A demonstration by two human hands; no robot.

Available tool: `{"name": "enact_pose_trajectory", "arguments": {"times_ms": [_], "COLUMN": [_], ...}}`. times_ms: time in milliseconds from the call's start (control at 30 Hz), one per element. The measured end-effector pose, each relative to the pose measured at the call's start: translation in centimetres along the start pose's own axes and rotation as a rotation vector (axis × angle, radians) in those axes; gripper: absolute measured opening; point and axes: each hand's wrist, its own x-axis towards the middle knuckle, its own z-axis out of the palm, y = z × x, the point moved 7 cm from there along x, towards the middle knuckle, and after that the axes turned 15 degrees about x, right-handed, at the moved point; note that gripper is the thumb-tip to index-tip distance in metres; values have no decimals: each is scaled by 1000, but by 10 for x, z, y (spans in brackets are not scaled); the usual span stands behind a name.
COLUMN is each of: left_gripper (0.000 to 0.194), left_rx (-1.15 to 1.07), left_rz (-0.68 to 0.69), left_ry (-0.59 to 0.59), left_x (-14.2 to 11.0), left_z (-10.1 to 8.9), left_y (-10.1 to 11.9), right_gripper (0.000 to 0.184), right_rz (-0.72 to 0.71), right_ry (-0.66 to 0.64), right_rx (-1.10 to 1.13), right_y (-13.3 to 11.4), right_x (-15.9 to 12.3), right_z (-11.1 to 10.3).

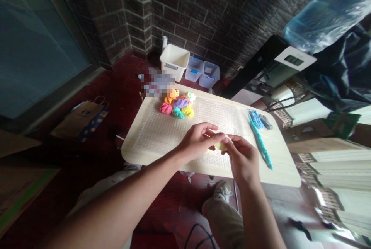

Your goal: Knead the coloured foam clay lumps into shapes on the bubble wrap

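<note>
Pale yellow lump (220, 146): between the two hands, above the table (282, 160), nearer its near edge than its far one; its outline is hard to make out behind the fingers.
Left hand (197, 141): thumb and fingers narrowed on the lump's left side.
Right hand (245, 159): pinching the same lump from the right.
Bubble wrap (159, 133): spread flat under the hands, reaching towards the left edge.
Far left corner: pink lump (166, 108), purple lump (180, 103), green lump (177, 112) and bright yellow lump (188, 111) clustered on the wrap.
Far right corner: blue lump (256, 119), with a grey lump (266, 122) touching or just beside it.
Right edge: turquoise strip (262, 146) lying slantwise nearby, from beside the blue lump towards the near edge.
Floor past the far edge: white bin (181, 73).
</note>
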Motion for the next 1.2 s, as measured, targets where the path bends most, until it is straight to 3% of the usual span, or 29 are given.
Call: {"name": "enact_pose_trajectory", "arguments": {"times_ms": [67, 167, 367, 500, 600, 667, 833, 933, 1067, 1200], "left_gripper": [43, 38, 27, 25, 19, 17, 9, 14, 31, 24], "left_rx": [-55, -52, -30, -118, -332, -353, -223, -138, -22, 81], "left_rz": [-47, -57, -44, -216, -377, -384, -291, -242, -207, -174], "left_ry": [-54, -82, -25, 84, -50, -85, 88, 57, 63, 280], "left_x": [0, -1, 2, 0, -4, -4, 2, 4, 6, 9], "left_z": [5, 7, -1, -11, 0, 2, -14, -12, -14, -37], "left_y": [-3, -5, -5, -13, -19, -18, -19, -19, -19, -18], "right_gripper": [26, 28, 25, 16, 15, 16, 44, 36, 34, 44], "right_rz": [-25, -17, 23, -171, -352, -381, -67, 108, 158, 199], "right_ry": [51, 83, -14, -45, -96, -135, -97, -21, 8, 134], "right_rx": [29, 63, 74, -67, -207, -272, -58, 49, 90, 91], "right_y": [-2, -2, -3, -13, -18, -15, 7, 20, 27, 34], "right_x": [2, 3, 4, 1, -4, -5, 1, 4, 11, 15], "right_z": [-5, -8, -6, -7, -3, -1, -9, -13, -14, -26]}}
